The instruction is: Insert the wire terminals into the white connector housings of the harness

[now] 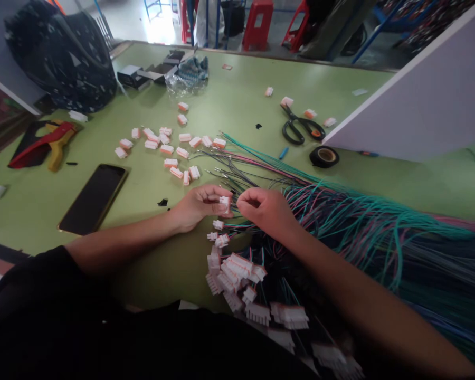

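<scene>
My left hand (200, 207) pinches a small white connector housing (224, 204) between thumb and fingers. Just to its right, my right hand (267, 208) is closed, thumb and fingertips pressed together close to the housing. Whatever those fingertips hold is too small to make out. Beneath and behind both hands runs a thick bundle of green, pink and dark wires (340, 203), with bare crimped ends (221, 171) pointing left. Wired white connectors (237, 269) lie heaped below my hands, near my body. Loose white-and-orange housings (167, 150) are scattered beyond my left hand.
A phone (94, 199) lies left of my forearm, with a red-and-yellow tool (47, 142) behind it. Black scissors (298, 126) and a roll of black tape (324, 157) sit at the right, by a pale upright panel (411, 100). A dark patterned bag (63, 58) stands back left.
</scene>
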Demonstrator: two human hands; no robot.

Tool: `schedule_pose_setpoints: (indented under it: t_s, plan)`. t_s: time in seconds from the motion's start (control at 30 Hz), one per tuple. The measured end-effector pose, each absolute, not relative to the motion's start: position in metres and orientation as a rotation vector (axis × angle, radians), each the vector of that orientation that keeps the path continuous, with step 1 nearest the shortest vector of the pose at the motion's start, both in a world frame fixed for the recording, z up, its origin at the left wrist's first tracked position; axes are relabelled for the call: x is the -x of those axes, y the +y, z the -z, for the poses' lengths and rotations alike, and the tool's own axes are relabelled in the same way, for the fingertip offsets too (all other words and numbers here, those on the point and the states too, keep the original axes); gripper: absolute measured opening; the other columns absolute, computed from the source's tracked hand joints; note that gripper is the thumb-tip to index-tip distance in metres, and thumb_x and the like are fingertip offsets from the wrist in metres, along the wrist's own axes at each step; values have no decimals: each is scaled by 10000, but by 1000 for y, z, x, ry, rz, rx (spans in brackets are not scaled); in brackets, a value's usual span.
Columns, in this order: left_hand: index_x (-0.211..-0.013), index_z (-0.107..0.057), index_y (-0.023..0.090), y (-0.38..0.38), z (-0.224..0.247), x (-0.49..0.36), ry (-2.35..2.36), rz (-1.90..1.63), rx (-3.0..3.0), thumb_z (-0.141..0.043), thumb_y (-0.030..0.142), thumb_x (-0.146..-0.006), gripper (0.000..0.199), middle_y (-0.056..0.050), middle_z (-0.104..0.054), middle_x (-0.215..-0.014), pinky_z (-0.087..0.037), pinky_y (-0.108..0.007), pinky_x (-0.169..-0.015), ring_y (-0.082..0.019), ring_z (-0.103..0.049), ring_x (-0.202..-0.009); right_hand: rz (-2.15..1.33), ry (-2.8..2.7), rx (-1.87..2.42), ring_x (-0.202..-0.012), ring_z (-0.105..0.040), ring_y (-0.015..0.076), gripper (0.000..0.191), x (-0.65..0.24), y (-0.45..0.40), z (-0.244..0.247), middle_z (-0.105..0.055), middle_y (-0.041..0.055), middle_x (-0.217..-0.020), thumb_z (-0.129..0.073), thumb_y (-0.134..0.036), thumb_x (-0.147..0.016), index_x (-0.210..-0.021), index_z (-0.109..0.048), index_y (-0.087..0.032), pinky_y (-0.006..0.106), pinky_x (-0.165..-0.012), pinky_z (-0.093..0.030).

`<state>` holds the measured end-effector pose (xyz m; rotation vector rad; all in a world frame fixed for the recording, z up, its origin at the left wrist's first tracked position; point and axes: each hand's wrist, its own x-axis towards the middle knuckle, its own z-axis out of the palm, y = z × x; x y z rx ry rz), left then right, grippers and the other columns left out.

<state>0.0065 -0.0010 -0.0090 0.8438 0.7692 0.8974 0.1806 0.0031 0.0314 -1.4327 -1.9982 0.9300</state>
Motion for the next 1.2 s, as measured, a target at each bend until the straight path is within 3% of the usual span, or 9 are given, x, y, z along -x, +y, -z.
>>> schedule_pose_setpoints:
  t_s: [0.47, 0.6, 0.7, 0.83, 1.0, 1.2]
  plan:
    - [-848, -645, 131, -9, 3, -7, 887, -884, -1078, -701, 105, -656, 202, 6, -691, -740, -524, -262, -700, -114, -653, -688, -871, -2056, 1488, -504, -435, 84, 150, -173, -2, -28, -531, -25, -506, -484, -209, -662, -539, -559, -168, 222, -531, -324]
    - [-832, -631, 140, -9, 2, -8, 826, -862, -1047, -689, 110, -669, 176, 31, -657, -672, -511, -230, -637, -102, -650, -648, -969, -2238, 1344, -593, -518, 110, 177, -188, 20, -42, -623, 8, -633, -506, -276, -720, -638, -620, -168, 232, -562, -359]
    - [-819, -621, 151, -7, 3, -7, 790, -838, -1029, -696, 93, -651, 192, 40, -645, -668, -492, -211, -600, -96, -649, -638, -536, -2289, 1534, -634, -540, 138, 179, -203, 50, -49, -653, 42, -712, -485, -254, -759, -744, -645, -174, 258, -575, -354]
    - [-825, -614, 152, -4, 6, -5, 776, -788, -1025, -701, 113, -662, 189, 29, -656, -685, -488, -218, -601, -88, -635, -611, -36, -2599, 1699, -652, -544, 183, 130, -208, 75, -41, -644, 77, -714, -513, -134, -722, -682, -628, -179, 282, -546, -293]
    - [-851, -602, 154, -3, 8, -4, 774, -818, -998, -731, 149, -640, 247, 40, -635, -679, -498, -220, -602, -106, -653, -643, -87, -2564, 1711, -677, -540, 187, 174, -200, 78, -30, -612, 72, -708, -506, -48, -704, -704, -608, -188, 299, -598, -321]
    - [-852, -589, 146, 0, 9, -5, 739, -847, -924, -736, 145, -627, 269, 52, -614, -676, -513, -216, -623, -90, -643, -623, -167, -2142, 1876, -722, -536, 203, 131, -220, 98, -31, -586, 71, -732, -489, -107, -678, -653, -594, -181, 317, -621, -355]
